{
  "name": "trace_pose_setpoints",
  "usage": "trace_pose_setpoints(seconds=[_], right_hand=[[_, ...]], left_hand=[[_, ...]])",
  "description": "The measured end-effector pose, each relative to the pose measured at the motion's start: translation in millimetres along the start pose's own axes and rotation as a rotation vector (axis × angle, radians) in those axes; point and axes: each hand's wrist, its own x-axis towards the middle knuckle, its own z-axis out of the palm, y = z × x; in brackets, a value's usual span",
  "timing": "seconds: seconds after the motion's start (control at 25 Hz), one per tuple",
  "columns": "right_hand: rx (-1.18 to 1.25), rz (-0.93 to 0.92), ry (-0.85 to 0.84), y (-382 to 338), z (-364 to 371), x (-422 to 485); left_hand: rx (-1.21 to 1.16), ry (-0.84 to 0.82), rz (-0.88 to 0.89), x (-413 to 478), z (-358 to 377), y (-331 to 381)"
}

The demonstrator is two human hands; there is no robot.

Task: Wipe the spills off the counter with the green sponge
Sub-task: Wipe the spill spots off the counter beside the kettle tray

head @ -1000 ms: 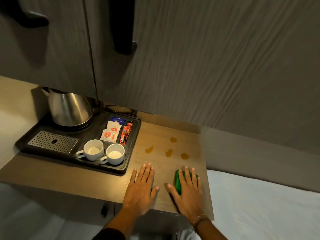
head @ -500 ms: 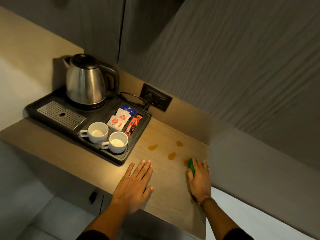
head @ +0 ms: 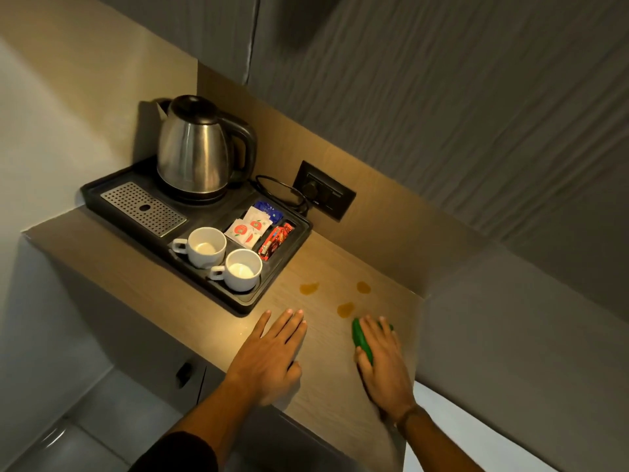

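Note:
The green sponge (head: 360,338) lies on the wooden counter (head: 323,386) under my right hand (head: 383,362), which presses flat on it with only its left edge showing. Three amber spills are visible on the counter: one (head: 309,288) near the tray, one (head: 363,287) further right, and one (head: 345,309) just ahead of the sponge. My left hand (head: 272,352) rests flat on the counter, fingers together, holding nothing, left of the sponge.
A black tray (head: 238,301) at the left holds a steel kettle (head: 197,148), two white cups (head: 204,247) (head: 241,269), sachets (head: 250,226) and a drip grate (head: 144,207). A wall socket (head: 323,190) with a cord is behind. The counter's right edge meets a grey wall.
My right hand slid the sponge forward to the right-hand spill, then back a little; that spill no longer shows. The view has tilted and shifted. My left hand stays flat.

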Motion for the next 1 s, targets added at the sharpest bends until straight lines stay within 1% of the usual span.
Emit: trace_pose_setpoints(seconds=[0.04,0.12,0.2,0.24,0.28,0.32,0.36,0.44,0.48,0.56,0.64,0.68,0.72,0.76,0.84,0.88,0.92,0.96,1.0], right_hand=[[0.007,-0.054,-0.011,6.9,0.9,-19.7],[0.02,-0.042,0.003,28.7,-5.5,-34.3],[0.044,0.08,0.034,28.8,-11.5,-1.4],[0.043,0.144,0.062,19.2,-13.0,21.3],[0.04,0.168,0.065,4.5,-11.5,39.3],[0.022,0.129,0.055,-10.7,-6.0,47.7],[0.02,0.053,0.038,-18.5,2.0,44.9],[0.03,-0.096,-0.019,-11.2,10.3,14.4],[0.029,-0.118,-0.028,1.8,7.1,-1.8],[0.033,-0.075,-0.02,20.0,-5.2,5.6],[0.032,0.045,0.018,8.7,-14.4,45.0],[0.026,0.074,0.023,-5.4,-14.5,61.4],[0.019,0.046,0.013,-22.2,-10.5,67.8],[0.023,-0.032,-0.008,-34.5,-3.9,62.1],[0.019,-0.195,-0.064,-29.4,8.5,20.9],[0.009,-0.232,-0.07,-15.9,6.5,-6.1],[0.0,-0.231,-0.05,1.3,0.6,-23.4],[0.006,-0.209,-0.031,16.4,-6.2,-24.1],[0.025,-0.15,-0.017,26.5,-11.1,-9.4]], left_hand=[[0.0,0.021,-0.007,0.5,-0.2,0.8],[0.004,0.044,-0.011,1.2,-0.4,0.6],[-0.003,0.045,-0.015,0.8,0.7,0.3],[-0.009,0.046,-0.019,0.4,1.5,0.7],[-0.013,0.049,-0.024,0.8,1.9,1.3],[-0.014,0.048,-0.028,1.6,1.8,1.7],[-0.014,0.036,-0.028,1.6,1.6,2.2],[-0.014,0.031,-0.027,0.7,2.1,1.4],[-0.011,0.038,-0.033,0.6,2.3,0.5],[-0.008,0.034,-0.031,1.3,1.4,0.1],[-0.013,0.043,-0.025,1.5,1.6,1.0],[-0.016,0.046,-0.027,1.5,2.3,1.0],[-0.019,0.045,-0.03,1.4,2.7,0.7],[-0.02,0.043,-0.031,1.0,2.7,0.1],[-0.016,0.059,-0.028,-0.1,3.1,-0.4],[-0.011,0.069,-0.027,-0.1,3.0,-0.7],[-0.011,0.072,-0.026,-0.1,2.6,-0.6],[-0.012,0.07,-0.025,0.1,2.5,-0.3],[-0.01,0.066,-0.024,0.4,2.7,0.0]])
